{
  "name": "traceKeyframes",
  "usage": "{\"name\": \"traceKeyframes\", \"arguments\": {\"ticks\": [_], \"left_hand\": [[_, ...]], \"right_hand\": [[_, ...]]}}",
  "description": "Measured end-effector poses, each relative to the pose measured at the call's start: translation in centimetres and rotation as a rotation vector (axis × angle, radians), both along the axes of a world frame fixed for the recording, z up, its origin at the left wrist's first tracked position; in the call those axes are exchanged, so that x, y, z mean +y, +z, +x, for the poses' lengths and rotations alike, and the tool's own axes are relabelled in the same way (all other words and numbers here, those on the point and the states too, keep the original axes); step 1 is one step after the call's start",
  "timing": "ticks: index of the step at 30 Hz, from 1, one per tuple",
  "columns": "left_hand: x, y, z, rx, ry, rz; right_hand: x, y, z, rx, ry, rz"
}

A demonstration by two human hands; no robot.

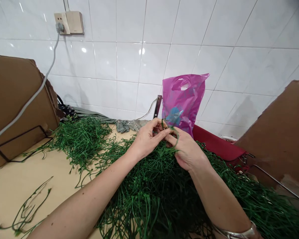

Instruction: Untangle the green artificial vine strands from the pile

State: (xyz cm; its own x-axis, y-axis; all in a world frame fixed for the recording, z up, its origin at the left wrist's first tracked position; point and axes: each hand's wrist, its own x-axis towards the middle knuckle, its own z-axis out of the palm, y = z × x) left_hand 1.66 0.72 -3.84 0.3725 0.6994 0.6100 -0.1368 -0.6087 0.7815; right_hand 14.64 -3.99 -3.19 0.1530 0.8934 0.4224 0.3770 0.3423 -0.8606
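Observation:
My left hand (pixel 149 137) and my right hand (pixel 186 146) meet over a large heap of green plastic stems (pixel 144 189). Between my fingertips is a thin green stem (pixel 175 134), bent into a loop that hangs over the right fingers. Both hands are closed in a pinch, thumbs and forefingers nearly touching. Exactly where each fingertip grips the stem is partly hidden. A second pile of green stems (pixel 82 139) lies to the left, and a few loose stems (pixel 27 212) rest on the table at the lower left.
A pink plastic bag (pixel 183 99) stands behind my hands against the tiled wall (pixel 129 59). Cardboard boxes flank the table, one at left (pixel 15 99) and one at right (pixel 284 132). A red item (pixel 216 144) lies at right. A white cable (pixel 40 89) runs from the wall socket (pixel 62 25).

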Motion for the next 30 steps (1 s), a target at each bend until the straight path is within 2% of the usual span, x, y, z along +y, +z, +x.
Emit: {"name": "traceKeyframes", "arguments": {"ticks": [6, 9, 14, 18, 20, 25, 27, 30], "left_hand": [[0.9, 0.6, -0.8, -0.05, -0.066, -0.155], [0.9, 0.7, -1.1, 0.006, -0.039, -0.098], [0.0, 0.5, -1.0, 0.149, 0.088, 0.086], [-0.5, 0.7, -0.6, 0.191, 0.136, 0.102], [-0.5, 0.8, -0.6, 0.133, 0.077, 0.037], [-0.4, 1.1, -0.9, 0.012, -0.331, -0.344], [-0.3, 1.1, -1.1, 0.034, -0.364, -0.368], [-0.1, 1.1, -1.3, 0.107, -0.343, -0.301]], "right_hand": [[-0.6, 0.9, 0.4, 0.077, 0.069, -0.051], [-0.6, 1.0, 0.7, 0.055, 0.064, -0.077], [-0.5, 1.0, 1.2, 0.003, -0.04, -0.067], [-0.7, 1.3, 1.2, 0.039, -0.008, -0.072], [-0.8, 1.5, 1.2, 0.094, 0.065, -0.101], [-1.0, 2.0, 1.4, 0.149, 0.229, -0.232], [-1.2, 2.0, 1.7, 0.114, 0.256, -0.251], [-1.6, 2.1, 2.2, 0.014, 0.258, -0.24]]}}
